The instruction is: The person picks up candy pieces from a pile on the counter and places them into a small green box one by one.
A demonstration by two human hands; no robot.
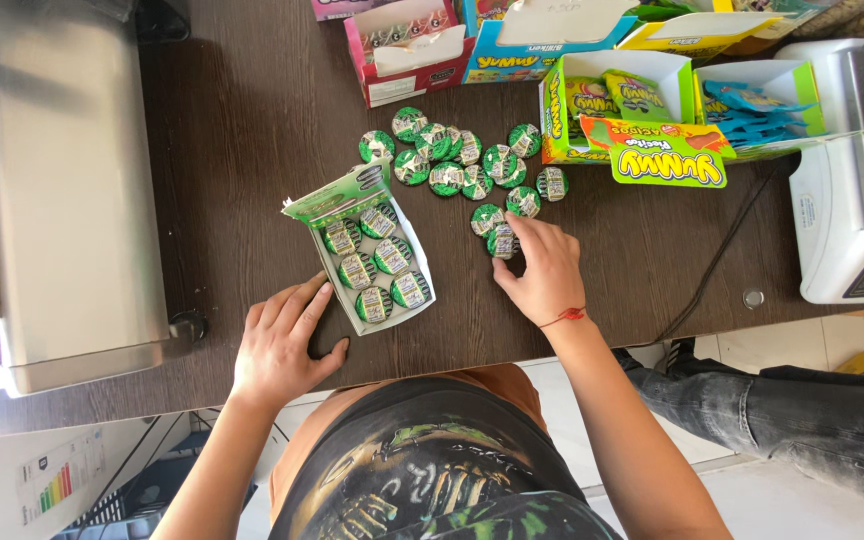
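While your left hand (pixel 280 345) lies flat and spread on the dark brown wooden table (pixel 242 130), just touching the near corner of the small green-and-white cardboard display box (pixel 372 250), your right hand (pixel 542 268) has its fingers (pixel 508 252) closed narrowly around one or two round green foil-wrapped candy discs (pixel 501 240) picked from the table's middle. By the look of it, you are well under way: six discs already sit in two rows inside the box, filling most of its visible floor, while more than a dozen loose green discs (pixel 457 160) lie scattered toward the far edge of the table. Each disc is flat, round and shiny green with a pale printed centre. Opened bright green and yellow sweet cartons (pixel 642 120) stand at the far right corner, beside a white weighing scale (pixel 842 220).
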